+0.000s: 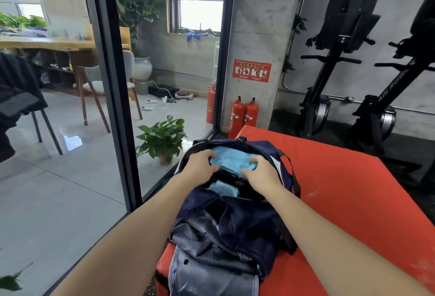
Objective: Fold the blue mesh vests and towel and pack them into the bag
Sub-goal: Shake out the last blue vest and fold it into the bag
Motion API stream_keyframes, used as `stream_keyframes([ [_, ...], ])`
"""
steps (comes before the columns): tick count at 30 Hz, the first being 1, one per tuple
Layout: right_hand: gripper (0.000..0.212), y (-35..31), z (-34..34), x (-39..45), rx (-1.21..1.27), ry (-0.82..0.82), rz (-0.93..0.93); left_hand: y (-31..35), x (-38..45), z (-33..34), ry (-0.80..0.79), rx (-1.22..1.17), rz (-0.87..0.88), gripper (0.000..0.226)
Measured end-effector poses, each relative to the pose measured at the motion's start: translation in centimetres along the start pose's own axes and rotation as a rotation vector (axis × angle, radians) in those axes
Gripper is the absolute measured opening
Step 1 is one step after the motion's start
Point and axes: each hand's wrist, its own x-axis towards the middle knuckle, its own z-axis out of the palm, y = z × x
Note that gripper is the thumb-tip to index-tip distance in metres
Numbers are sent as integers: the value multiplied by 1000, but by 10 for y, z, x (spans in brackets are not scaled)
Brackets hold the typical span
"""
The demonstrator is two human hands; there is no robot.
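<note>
A dark navy sports bag (237,222) lies open on a red padded mat (353,201). Both hands reach into its far opening. My left hand (200,166) grips the left end of a folded light blue towel (231,158), and my right hand (260,173) grips its right end, holding it just inside the opening. Below the towel, deeper in the bag, a folded light blue mesh vest (223,188) shows partly. The bag's near flap is thrown back toward me.
A glass wall with a dark frame (113,83) runs along the mat's left side. A potted plant (162,138) stands behind the glass. Two red fire extinguishers (243,114) sit beyond the mat by a concrete pillar. Black exercise machines (353,72) stand at the right.
</note>
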Motion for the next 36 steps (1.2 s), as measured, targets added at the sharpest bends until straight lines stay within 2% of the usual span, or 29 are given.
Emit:
stream_keyframes([
  [4,52,5,-7,-1,-30,-41,-14,-4,0,-3,-38,69,6,36],
  [9,55,1,-25,0,-125,94,-33,9,2,-25,98,213,-55,47],
  [13,65,-15,-59,2,-154,170,-10,43,1,-40,169,270,-8,42],
  [18,44,-39,-108,4,-203,306,-24,92,1,-63,264,361,80,40],
  [26,39,-38,-146,-8,-230,450,-70,125,-10,-63,339,364,177,33],
  [28,40,-29,-144,-13,-254,418,-47,116,-15,-48,285,360,165,37],
  [32,37,0,-122,-28,-375,112,-19,83,-23,-16,133,420,74,42],
  [36,56,11,-106,-36,-264,2,-59,75,-21,-14,142,437,64,39],
])
